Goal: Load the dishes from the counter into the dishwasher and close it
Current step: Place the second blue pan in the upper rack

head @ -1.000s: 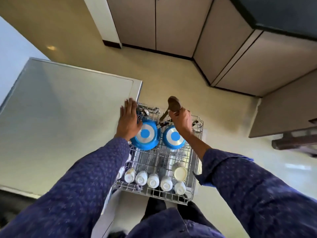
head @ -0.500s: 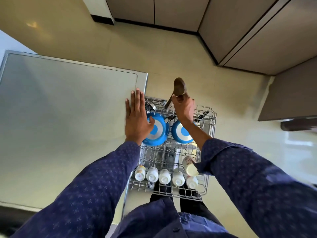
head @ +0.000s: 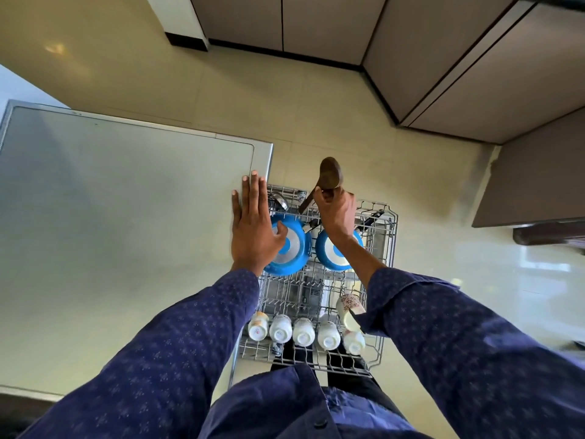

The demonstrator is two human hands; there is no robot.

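Note:
The wire dishwasher rack (head: 387, 274) is pulled out below me, beside the grey counter top (head: 110, 217). Two blue pans (head: 297, 248) (head: 329, 258) lie upside down at its far end. A row of white cups (head: 303, 331) stands at its near end, and one patterned cup (head: 348, 307) lies tilted. My right hand (head: 337, 213) grips a dark wooden spoon (head: 330, 173) over the rack's far edge. My left hand (head: 253, 229) is flat with straight fingers over the left pan and the counter's edge.
Grey-brown cabinet doors (head: 316, 23) line the far wall and the right side (head: 506, 90). Beige floor (head: 316, 115) surrounds the rack. Dark utensils (head: 373, 217) lie at the rack's far right. My blue sleeves (head: 177, 353) cross the lower view.
My left hand has lifted off the left pan and spread flat with straight fingers. The right hand still holds the spoon at the rack's far edge. The view has shifted slightly.

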